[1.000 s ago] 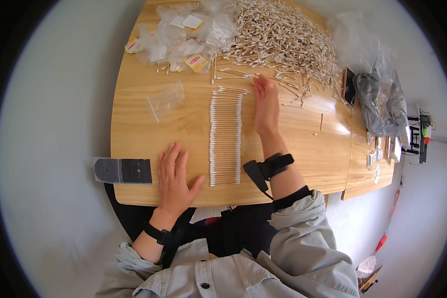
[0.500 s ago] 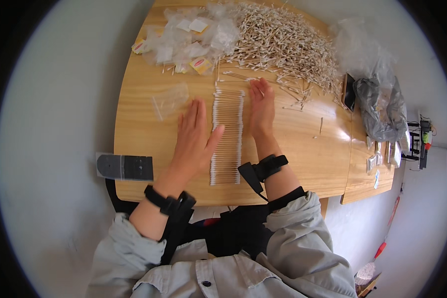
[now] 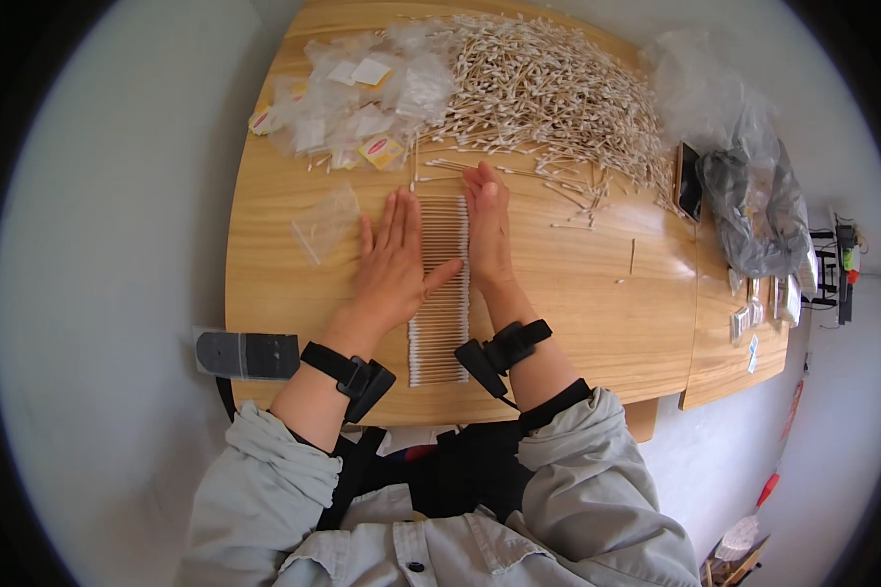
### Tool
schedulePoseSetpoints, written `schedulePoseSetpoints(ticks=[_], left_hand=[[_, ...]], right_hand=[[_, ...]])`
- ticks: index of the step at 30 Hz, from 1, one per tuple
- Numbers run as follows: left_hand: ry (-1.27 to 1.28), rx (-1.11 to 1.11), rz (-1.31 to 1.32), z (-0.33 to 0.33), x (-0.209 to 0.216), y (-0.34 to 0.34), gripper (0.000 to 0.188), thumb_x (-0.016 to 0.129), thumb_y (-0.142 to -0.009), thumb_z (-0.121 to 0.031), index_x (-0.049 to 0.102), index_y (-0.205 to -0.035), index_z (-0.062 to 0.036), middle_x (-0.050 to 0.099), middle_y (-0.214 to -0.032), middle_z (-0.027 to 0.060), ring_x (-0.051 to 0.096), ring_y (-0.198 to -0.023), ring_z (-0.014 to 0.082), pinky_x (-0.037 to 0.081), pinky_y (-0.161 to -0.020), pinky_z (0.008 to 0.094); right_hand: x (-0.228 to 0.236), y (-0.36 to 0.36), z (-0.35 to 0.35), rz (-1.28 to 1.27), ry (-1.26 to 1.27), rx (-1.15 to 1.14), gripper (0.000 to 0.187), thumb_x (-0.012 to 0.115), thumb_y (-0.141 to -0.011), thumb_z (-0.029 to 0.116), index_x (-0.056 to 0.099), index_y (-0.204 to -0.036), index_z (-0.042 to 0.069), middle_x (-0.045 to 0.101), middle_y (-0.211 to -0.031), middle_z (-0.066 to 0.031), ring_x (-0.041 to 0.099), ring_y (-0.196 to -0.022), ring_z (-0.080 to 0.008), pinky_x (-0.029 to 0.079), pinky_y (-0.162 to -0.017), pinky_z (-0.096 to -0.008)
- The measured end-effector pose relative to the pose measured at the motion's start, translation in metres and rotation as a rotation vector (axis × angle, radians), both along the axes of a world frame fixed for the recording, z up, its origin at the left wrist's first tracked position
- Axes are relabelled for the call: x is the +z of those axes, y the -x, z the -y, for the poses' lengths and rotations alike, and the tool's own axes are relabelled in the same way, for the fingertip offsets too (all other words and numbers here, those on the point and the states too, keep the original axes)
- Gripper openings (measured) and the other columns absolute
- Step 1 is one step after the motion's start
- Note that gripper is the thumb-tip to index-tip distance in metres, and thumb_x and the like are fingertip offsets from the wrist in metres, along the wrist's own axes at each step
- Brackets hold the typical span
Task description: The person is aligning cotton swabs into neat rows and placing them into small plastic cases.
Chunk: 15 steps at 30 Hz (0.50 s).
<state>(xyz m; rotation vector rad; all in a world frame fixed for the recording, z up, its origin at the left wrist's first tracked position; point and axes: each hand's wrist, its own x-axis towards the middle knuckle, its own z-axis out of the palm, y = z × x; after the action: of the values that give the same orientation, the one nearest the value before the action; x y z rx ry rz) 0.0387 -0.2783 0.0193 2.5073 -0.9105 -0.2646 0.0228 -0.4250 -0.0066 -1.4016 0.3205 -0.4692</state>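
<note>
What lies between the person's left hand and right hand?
The row of cotton swabs lies there on the table, between the left hand and the right hand, as the head view shows.

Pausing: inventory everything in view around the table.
Table: one, tan, beneath.
Swab row: one, white-tipped, centre.
Swab pile: uncounted, white, tan, far side.
Bag heap: one, clear, far left.
Small bag: one, clear, left of row.
Flat pouch: one, black, left edge.
Dark slab: one, black, right of pile.
Plastic bundle: one, grey and clear, right.
Packets: several, whitish, right.
Straps: two, black, wrists.
Sleeves: two, grey, forearms.
Left grip: one, bare, over row's left.
Right grip: one, bare, row's right.
</note>
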Motion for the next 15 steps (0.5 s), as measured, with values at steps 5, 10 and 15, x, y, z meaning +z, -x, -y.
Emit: schedulePoseSetpoints(ticks=[5, 10, 15], left_hand=[[0.133, 0.017, 0.010, -0.024, -0.003, 0.006, 0.091, 0.049, -0.090, -0.053, 0.007, -0.147, 0.0043, 0.010, -0.153, 0.0246, 0.008, -0.143, 0.0358, 0.007, -0.115, 0.0459], [0.225, 0.003, 0.012, -0.062, 0.029, 0.027, 0.076, 0.058, -0.090, -0.031, 0.019, -0.144, 0.0043, 0.024, -0.147, 0.0238, 0.024, -0.137, 0.0374, 0.019, -0.113, 0.0424], [0.231, 0.046, 0.091, -0.094, 0.035, 0.043, 0.065, 0.056, -0.092, -0.025, 0.027, -0.142, 0.0029, 0.029, -0.144, 0.0221, 0.029, -0.133, 0.0354, 0.023, -0.111, 0.0417]], right_hand=[[0.004, 0.019, 0.007, 0.007, -0.310, -0.246, 0.049, 0.039, -0.101, 0.030, 0.032, -0.137, -0.002, 0.041, -0.128, -0.0144, 0.046, -0.120, -0.0226, 0.036, -0.105, -0.0320], [0.013, 0.044, 0.023, -0.240, 0.539, -0.278, 0.028, 0.053, -0.089, 0.007, 0.057, -0.117, 0.005, 0.051, -0.104, -0.0122, 0.054, -0.097, -0.0235, 0.046, -0.082, -0.0337], [0.022, 0.043, 0.027, -0.202, 0.856, -0.081, 0.028, 0.057, -0.079, -0.002, 0.067, -0.102, 0.011, 0.053, -0.095, -0.0099, 0.056, -0.086, -0.0272, 0.049, -0.072, -0.0346]])
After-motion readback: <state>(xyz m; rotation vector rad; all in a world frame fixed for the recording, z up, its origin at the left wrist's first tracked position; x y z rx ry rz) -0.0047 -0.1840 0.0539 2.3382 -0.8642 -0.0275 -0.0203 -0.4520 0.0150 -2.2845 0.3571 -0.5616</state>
